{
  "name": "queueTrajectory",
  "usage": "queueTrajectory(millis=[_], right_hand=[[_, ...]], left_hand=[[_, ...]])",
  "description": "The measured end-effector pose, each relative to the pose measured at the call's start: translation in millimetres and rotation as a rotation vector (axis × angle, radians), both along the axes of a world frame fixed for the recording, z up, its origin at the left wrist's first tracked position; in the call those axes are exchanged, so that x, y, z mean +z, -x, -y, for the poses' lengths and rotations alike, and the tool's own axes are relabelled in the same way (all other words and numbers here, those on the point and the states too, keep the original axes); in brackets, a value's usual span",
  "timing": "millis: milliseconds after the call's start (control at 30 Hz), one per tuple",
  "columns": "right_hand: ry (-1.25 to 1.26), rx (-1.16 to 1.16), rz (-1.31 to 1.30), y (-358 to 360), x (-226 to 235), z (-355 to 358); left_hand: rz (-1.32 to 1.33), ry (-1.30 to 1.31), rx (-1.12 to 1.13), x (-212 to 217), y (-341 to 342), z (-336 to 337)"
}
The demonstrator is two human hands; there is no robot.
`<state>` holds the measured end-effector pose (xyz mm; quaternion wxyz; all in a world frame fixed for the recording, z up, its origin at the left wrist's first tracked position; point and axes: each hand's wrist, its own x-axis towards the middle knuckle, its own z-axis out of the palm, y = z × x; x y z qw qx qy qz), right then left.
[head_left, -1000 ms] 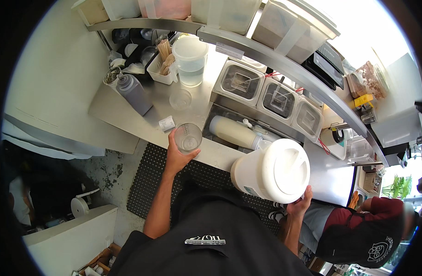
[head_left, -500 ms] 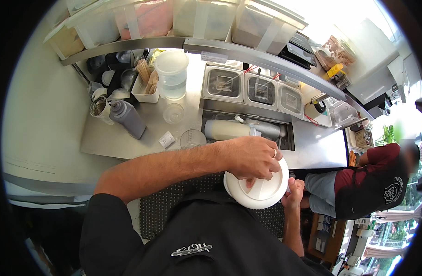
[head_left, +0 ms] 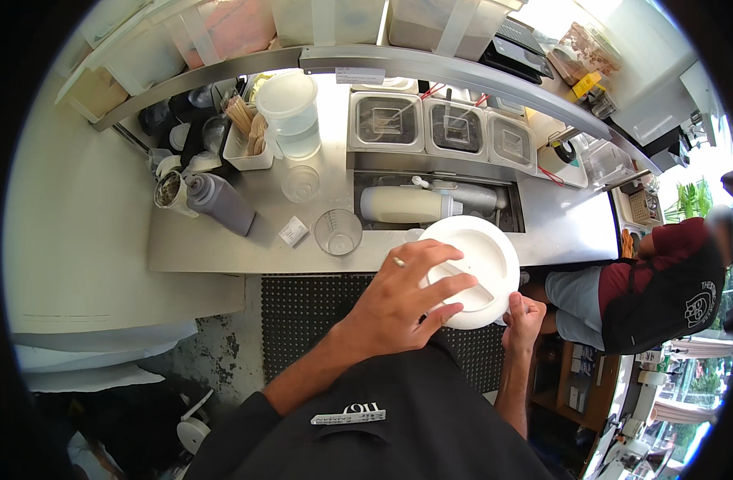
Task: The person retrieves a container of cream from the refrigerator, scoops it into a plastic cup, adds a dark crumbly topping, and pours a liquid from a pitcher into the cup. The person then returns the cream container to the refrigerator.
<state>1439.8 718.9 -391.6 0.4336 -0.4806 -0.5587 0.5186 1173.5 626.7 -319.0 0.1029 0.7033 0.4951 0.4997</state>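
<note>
A round white lid [head_left: 488, 250] with a raised grip bar tops a container whose body is hidden beneath it. Over its left side, my left hand [head_left: 386, 298] is open, fingers spread, the tips on or just above the lid. My right hand [head_left: 525, 318] is closed at the lid's right edge, thumb up, around what seems to be the container's handle, mostly hidden by the fingers. A clear measuring cup [head_left: 337, 233] stands on the steel counter left of the lid. Behind the lid, a cream-filled bottle [head_left: 402, 205] lies in a sunken well.
Left on the counter [head_left: 198, 254] are a grey squeeze bottle [head_left: 221, 205], a clear cup [head_left: 301, 184], a small packet [head_left: 293, 231] and a lidded clear jug [head_left: 289, 118]. Lidded pans [head_left: 386, 122] line the back beneath a steel shelf [head_left: 430, 62]. A co-worker [head_left: 662, 296] stands right.
My left hand has released the lid's grip bar and drawn back left, its fingers spreading. The lid has shifted slightly away and right, still with my right hand. The view has shifted too.
</note>
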Motion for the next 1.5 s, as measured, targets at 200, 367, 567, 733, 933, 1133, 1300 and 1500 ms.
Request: queueTrajectory(millis=[200,367,567,733,933,1133,1300,1500], right_hand=[[-0.04,0.3,0.385,57,62,-45],[-0.076,0.521,0.604,116,93,-57],[-0.178,0.612,0.779,159,118,-66],[-0.362,0.705,0.944,190,128,-67],[-0.491,0.8,1.147,211,139,-64],[-0.558,0.84,1.193,224,146,-63],[-0.601,0.872,1.196,233,150,-60],[-0.615,0.902,1.231,240,156,-56]], left_hand=[[0.661,0.195,0.589,-184,57,79],[0.453,0.24,0.604,-225,66,35],[0.37,0.31,0.64,-237,79,14],[0.339,0.291,0.57,-231,86,22],[0.426,0.324,0.546,-234,88,35],[0.407,0.347,0.554,-230,89,40],[0.413,0.349,0.555,-228,89,40],[0.442,0.354,0.548,-236,88,40]])
